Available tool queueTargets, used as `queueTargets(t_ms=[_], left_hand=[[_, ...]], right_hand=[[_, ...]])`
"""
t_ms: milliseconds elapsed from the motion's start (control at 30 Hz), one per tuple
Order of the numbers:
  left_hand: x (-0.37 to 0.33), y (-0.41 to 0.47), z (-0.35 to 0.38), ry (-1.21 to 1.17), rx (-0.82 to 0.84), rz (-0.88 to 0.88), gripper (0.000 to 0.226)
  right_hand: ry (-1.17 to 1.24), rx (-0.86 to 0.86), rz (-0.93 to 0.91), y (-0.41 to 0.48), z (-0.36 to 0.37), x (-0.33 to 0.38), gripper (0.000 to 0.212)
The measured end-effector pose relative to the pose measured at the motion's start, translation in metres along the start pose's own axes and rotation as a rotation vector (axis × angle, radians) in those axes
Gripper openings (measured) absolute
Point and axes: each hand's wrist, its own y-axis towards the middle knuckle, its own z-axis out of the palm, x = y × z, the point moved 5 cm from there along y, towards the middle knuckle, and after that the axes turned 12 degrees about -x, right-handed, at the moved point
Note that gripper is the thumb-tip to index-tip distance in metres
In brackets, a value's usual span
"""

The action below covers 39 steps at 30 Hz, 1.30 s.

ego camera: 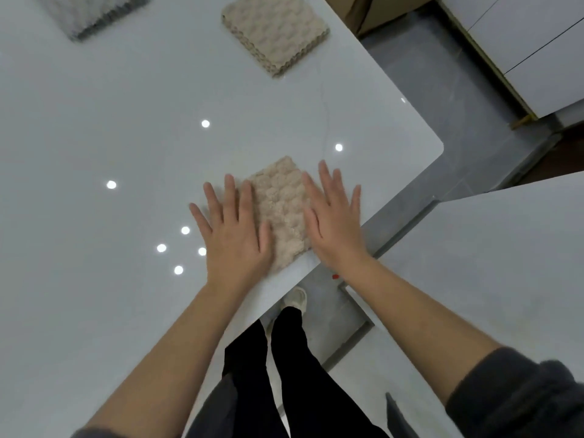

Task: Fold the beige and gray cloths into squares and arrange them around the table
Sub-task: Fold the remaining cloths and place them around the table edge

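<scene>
A beige cloth (279, 203) folded into a square lies near the front edge of the white table (94, 137). My left hand (234, 229) lies flat on its left side with fingers spread and straight. Over the cloth's right side my right hand (335, 216) is flat too, fingers straight. A second folded beige cloth (275, 30) sits farther back by the table's right edge. A folded gray cloth (91, 11) lies at the far left, partly cut off by the frame.
The table's rounded corner (437, 147) is to the right of my hands, with gray floor (442, 90) beyond. Another white surface (489, 263) stands at the right. My legs and a shoe (295, 298) show below the table edge. White cabinets (537, 42) are at the upper right.
</scene>
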Motion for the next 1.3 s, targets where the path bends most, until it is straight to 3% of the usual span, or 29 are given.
queueTargets(t_ms=[100,233,400,967,1133,1300], left_hand=[[-0.001,0.034,-0.008,-0.044,0.077,0.322,0.062],[-0.003,0.066,0.003,-0.011,0.219,0.685,0.057],[0.005,0.067,0.013,0.03,0.263,0.881,0.057],[0.006,0.05,0.012,0.057,0.215,0.86,0.06],[0.009,0.03,-0.006,0.065,0.115,0.68,0.061],[0.012,0.008,0.005,0.146,0.169,0.558,0.065]], right_hand=[[0.048,-0.047,0.28,-0.042,0.004,0.01,0.061],[0.036,-0.073,0.453,-0.06,0.026,0.039,0.062],[0.011,-0.132,0.568,-0.055,0.038,0.058,0.066],[-0.153,-0.072,0.517,-0.057,0.042,0.066,0.066],[-0.18,-0.064,0.253,-0.052,0.02,0.047,0.062],[-0.205,0.053,-0.114,-0.039,0.02,0.036,0.057]])
